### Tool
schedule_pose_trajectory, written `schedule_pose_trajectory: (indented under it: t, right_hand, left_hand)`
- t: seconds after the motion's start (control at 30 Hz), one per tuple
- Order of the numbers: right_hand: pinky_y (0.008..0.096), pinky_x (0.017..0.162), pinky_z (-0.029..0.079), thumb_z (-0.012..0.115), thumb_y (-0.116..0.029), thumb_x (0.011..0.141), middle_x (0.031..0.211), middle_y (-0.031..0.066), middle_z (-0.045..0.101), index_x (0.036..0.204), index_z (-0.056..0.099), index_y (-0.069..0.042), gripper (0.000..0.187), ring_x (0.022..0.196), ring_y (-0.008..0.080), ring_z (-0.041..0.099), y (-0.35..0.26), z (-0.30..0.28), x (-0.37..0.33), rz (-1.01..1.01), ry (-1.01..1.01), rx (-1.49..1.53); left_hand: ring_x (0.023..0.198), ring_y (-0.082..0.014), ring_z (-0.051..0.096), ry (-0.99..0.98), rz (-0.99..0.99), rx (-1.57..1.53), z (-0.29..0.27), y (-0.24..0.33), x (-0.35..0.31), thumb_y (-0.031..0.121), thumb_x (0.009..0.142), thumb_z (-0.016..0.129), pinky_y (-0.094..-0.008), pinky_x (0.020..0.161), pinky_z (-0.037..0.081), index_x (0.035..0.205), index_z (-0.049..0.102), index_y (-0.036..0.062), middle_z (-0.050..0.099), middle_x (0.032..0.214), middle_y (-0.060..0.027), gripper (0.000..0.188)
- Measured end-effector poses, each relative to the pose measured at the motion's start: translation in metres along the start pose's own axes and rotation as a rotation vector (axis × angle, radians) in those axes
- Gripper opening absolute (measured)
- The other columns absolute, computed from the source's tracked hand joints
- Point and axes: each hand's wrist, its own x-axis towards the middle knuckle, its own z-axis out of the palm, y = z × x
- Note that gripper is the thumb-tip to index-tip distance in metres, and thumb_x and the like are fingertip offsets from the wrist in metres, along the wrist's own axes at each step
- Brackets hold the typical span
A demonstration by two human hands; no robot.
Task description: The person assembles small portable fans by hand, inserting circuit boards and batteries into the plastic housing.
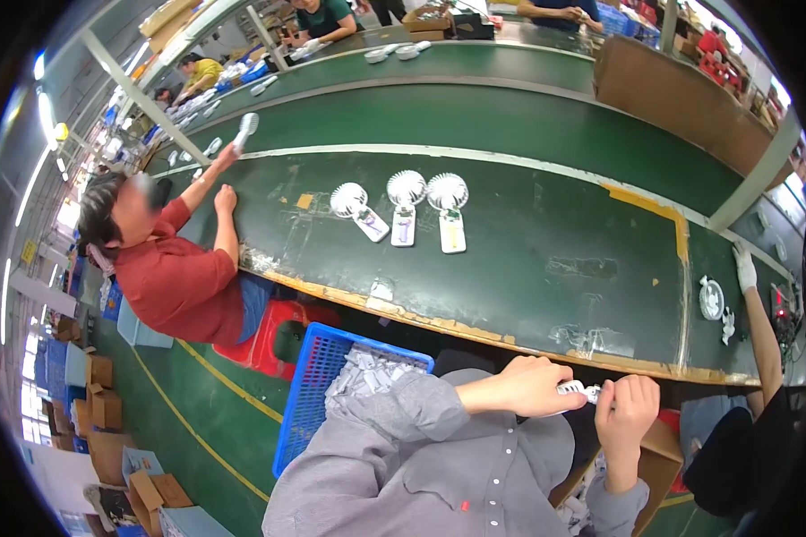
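Observation:
My left hand [527, 387] is closed around a small white slotted plastic part [570, 388], just off the table's near edge. My right hand [628, 408] pinches at the part's other end, where a small white piece [592, 394] shows between the two hands; the fingers hide most of it. Beyond them on the green table lie three white handheld fans, a left one [361, 213], a middle one [404, 208] and a right one [450, 213]. Their round grilles point away from me, and their handles appear uncovered, showing parts inside.
A blue basket [297, 403] of white plastic parts stands at my left, and a cardboard box [661, 461] at my right. A person in red [175, 282] at the left holds up a white fan [246, 132]. A co-worker's gloved hand [744, 267] reaches in at the right.

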Motion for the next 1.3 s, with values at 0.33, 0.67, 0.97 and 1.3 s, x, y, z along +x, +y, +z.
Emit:
schedule_pose_trajectory:
  t: [0.33, 0.67, 0.97, 1.3]
  right_hand:
    - [0.0353, 0.046, 0.034, 0.073, -0.017, 0.073, 0.048, 0.0053, 0.046, 0.051, 0.05, -0.008, 0.033, 0.042, 0.0256, 0.046, 0.003, 0.005, -0.01, -0.036, -0.292, 0.342]
    - [0.0293, 0.046, 0.043, 0.067, -0.015, 0.078, 0.052, 0.0121, 0.058, 0.062, 0.063, -0.001, 0.022, 0.045, 0.0242, 0.057, 0.003, -0.011, -0.01, 0.284, -0.635, 0.629]
    - [0.0208, 0.043, 0.036, 0.062, -0.013, 0.083, 0.059, 0.0002, 0.052, 0.074, 0.052, -0.004, 0.017, 0.048, 0.0066, 0.048, 0.037, 0.026, -0.053, 0.882, -0.504, 1.385]
    - [0.0247, 0.038, 0.036, 0.054, -0.02, 0.088, 0.049, 0.0012, 0.044, 0.109, 0.053, 0.011, 0.037, 0.036, 0.0119, 0.044, 0.02, 0.029, -0.036, 0.82, -0.23, 1.904]
  left_hand:
    - [0.078, -0.0321, 0.068, -0.251, -0.01, 0.193, -0.018, -0.003, -0.007, 0.06, 0.075, 0.056, -0.0397, 0.074, 0.053, 0.098, 0.073, 0.0092, 0.069, 0.074, -0.015, 0.058]
    - [0.081, -0.0354, 0.068, -0.036, -0.032, 0.205, -0.051, -0.025, -0.006, 0.06, 0.074, 0.056, -0.0411, 0.075, 0.053, 0.087, 0.073, 0.0071, 0.069, 0.08, -0.0195, 0.057]
    - [0.088, -0.0333, 0.065, 0.385, 0.162, 0.285, -0.039, -0.03, -0.003, 0.048, 0.07, 0.067, -0.0436, 0.074, 0.054, 0.101, 0.068, 0.0056, 0.068, 0.092, -0.0149, 0.052]
    - [0.102, -0.0316, 0.059, 0.38, 0.778, -0.199, 0.015, 0.005, 0.0, 0.004, 0.075, 0.061, -0.0391, 0.084, 0.051, 0.119, 0.057, 0.0061, 0.059, 0.115, -0.0141, 0.044]
